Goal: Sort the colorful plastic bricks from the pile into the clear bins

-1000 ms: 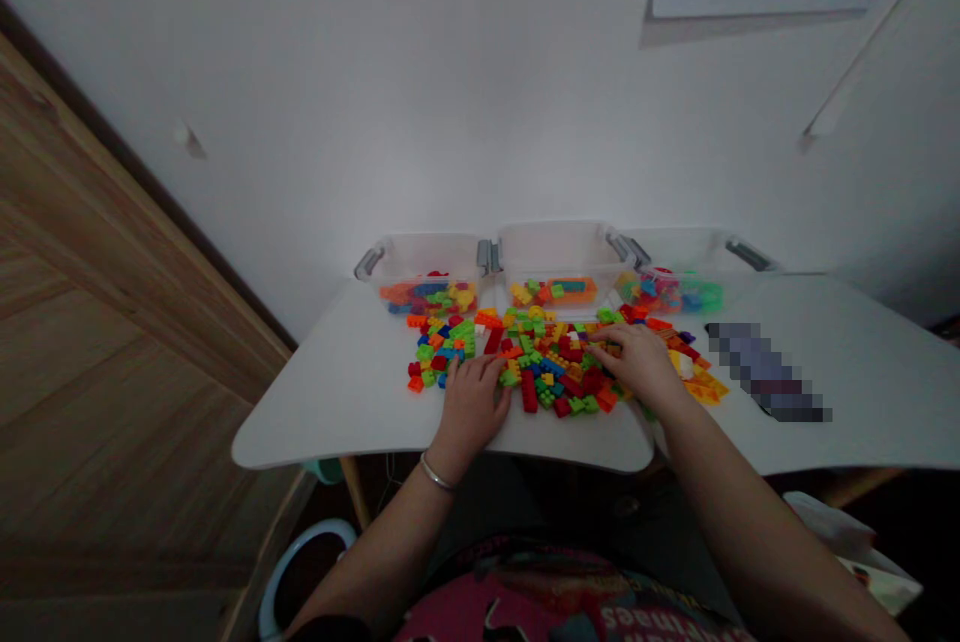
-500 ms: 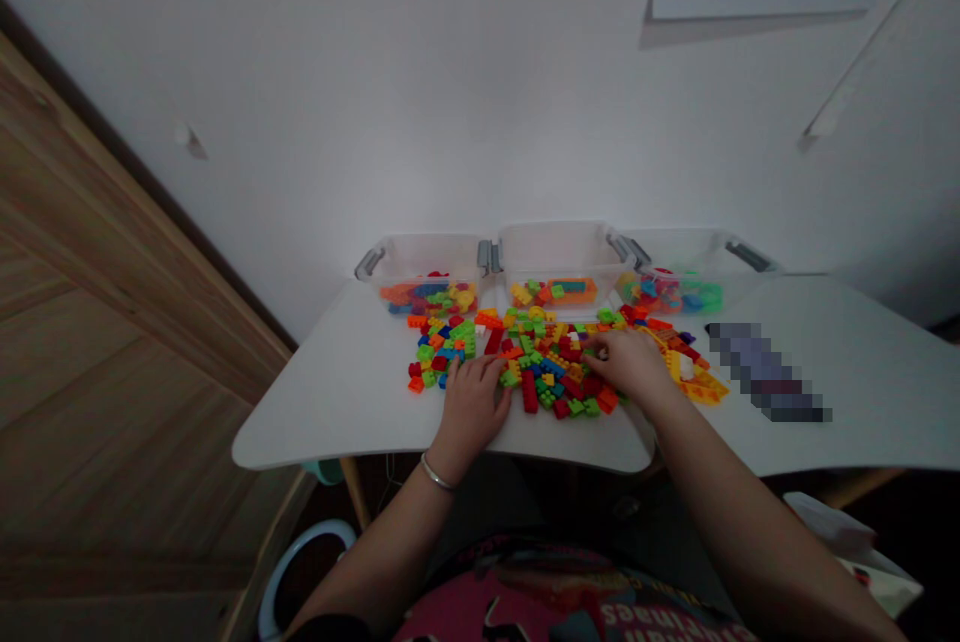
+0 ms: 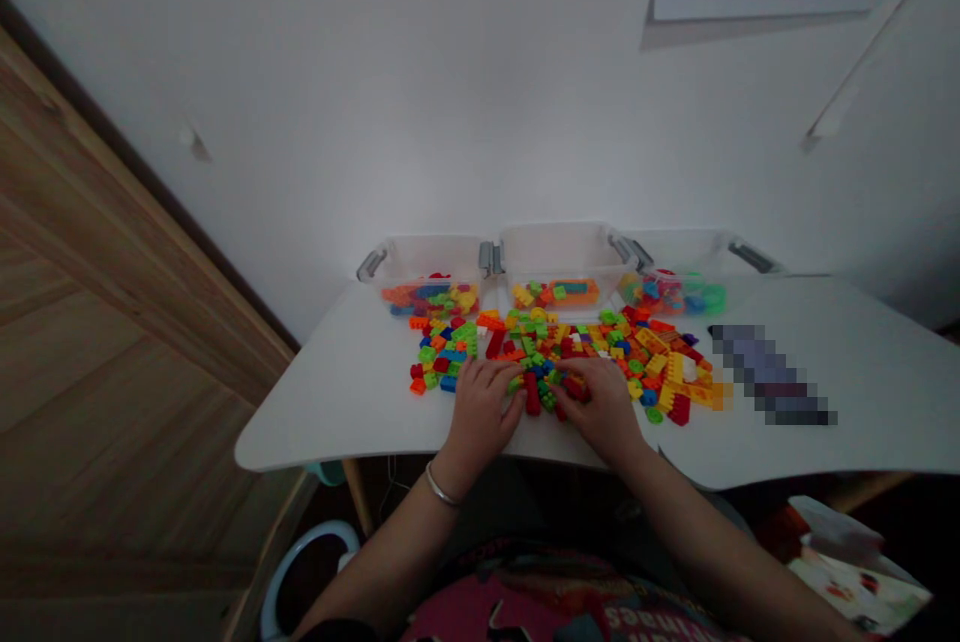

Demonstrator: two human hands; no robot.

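Counter (image 3: 322, 402): three bins (image 3: 559, 247) at 12 o'clock, loose bricks (image 3: 537, 346) spread just nearer. Left hand (image 3: 482, 407) at their 7 o'clock, right hand (image 3: 602, 406) at 5; each grip half-curled over bricks, hold cannot be told.

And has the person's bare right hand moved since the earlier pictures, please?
Yes, the bare right hand has moved left and lower in view, judged against the middle clear plastic box.
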